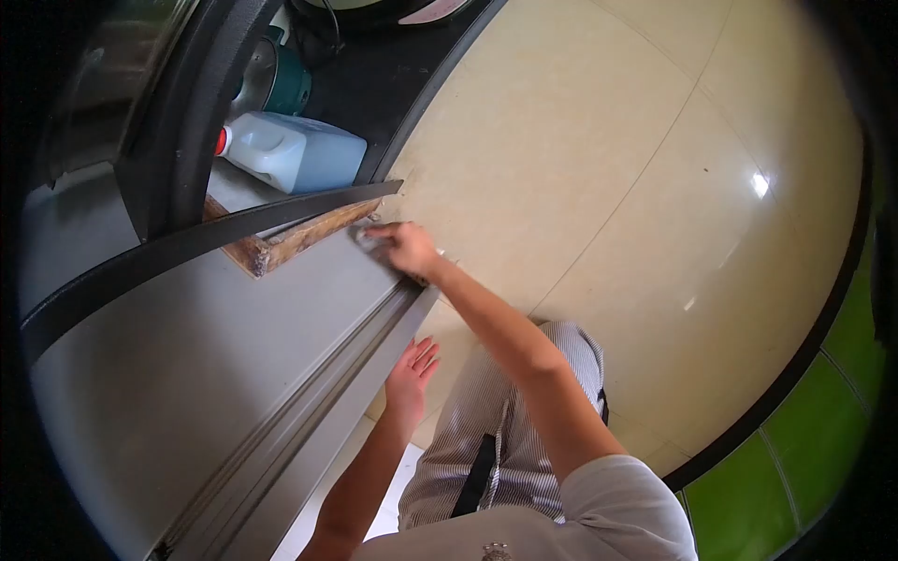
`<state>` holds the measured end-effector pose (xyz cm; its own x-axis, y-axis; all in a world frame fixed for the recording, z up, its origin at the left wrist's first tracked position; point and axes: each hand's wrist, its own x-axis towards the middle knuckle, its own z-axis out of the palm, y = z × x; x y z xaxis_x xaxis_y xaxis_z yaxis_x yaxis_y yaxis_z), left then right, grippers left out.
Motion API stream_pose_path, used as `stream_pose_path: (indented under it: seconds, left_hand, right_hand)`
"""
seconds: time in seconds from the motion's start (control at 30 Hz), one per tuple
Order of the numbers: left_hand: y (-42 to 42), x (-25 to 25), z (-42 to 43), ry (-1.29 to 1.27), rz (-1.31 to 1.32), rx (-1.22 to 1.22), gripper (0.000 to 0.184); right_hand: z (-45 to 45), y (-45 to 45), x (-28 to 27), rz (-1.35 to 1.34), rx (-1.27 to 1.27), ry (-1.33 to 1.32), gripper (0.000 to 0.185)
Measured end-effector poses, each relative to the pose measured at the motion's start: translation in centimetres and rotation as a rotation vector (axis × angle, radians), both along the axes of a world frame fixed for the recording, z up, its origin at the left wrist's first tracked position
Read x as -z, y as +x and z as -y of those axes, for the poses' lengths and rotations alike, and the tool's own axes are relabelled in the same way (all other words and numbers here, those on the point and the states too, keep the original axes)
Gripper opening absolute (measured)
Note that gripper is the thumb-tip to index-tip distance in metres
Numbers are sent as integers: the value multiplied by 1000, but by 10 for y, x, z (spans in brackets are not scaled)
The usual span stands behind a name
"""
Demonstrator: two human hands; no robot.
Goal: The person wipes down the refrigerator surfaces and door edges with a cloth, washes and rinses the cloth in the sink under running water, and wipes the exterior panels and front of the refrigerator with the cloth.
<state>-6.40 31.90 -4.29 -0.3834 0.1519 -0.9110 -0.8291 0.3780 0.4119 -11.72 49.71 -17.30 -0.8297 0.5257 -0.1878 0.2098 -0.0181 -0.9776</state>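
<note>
My right hand (410,249) is at the far end of a grey panel (234,337), fingers closed. Under its fingertips is a small greyish-white thing (366,237), blurred, its kind unclear; it looks pressed against the panel. A worn wooden strip (323,232) with rough edges lies just left of that hand. My left hand (410,379) is lower down, beside the panel's raised, grooved edge (374,351). Its palm is turned up, its fingers are apart, and nothing is in it.
A jug of bluish liquid (318,154) with a red cap lies on its side beyond a dark curved bar (159,262). Behind it is a green appliance (288,82). Beige floor tiles (580,168) extend right to a dark border and green tiles (767,467).
</note>
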Motion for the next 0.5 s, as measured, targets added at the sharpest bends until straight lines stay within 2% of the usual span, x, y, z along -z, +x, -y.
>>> stream_pose_path:
  seconds: [0.07, 0.1, 0.17, 0.2, 0.23, 0.3, 0.33, 0.43, 0.5]
  left_hand:
    - [1, -3, -1, -25, -23, 34, 45]
    - [2, 6, 8, 72, -97, 102, 44]
    - [6, 31, 36, 251, -247, 236, 42]
    - [10, 14, 25, 247, -84, -50, 40]
    - [10, 13, 22, 234, -81, -38, 41]
    - [8, 9, 22, 204, -79, -6, 42]
    - [7, 9, 21, 123, -209, 219, 43]
    - [2, 6, 9, 3, -34, -1, 46]
    - [4, 7, 6, -30, -31, -30, 54]
  right_hand:
    - [-13, 11, -94, -274, -101, -166, 48]
    - [-1, 2, -118, -577, -13, -47, 55]
    - [2, 11, -200, -748, -59, -106, 64]
    - [3, 8, -225, -878, -55, -51, 63]
    - [3, 5, -238, -943, -32, -111, 62]
    - [7, -7, -220, -961, -18, -334, 62]
    - [5, -8, -206, -927, 12, -342, 61]
    - [10, -19, -115, -754, 5, -498, 59]
    - [9, -13, -60, -547, 52, -452, 61]
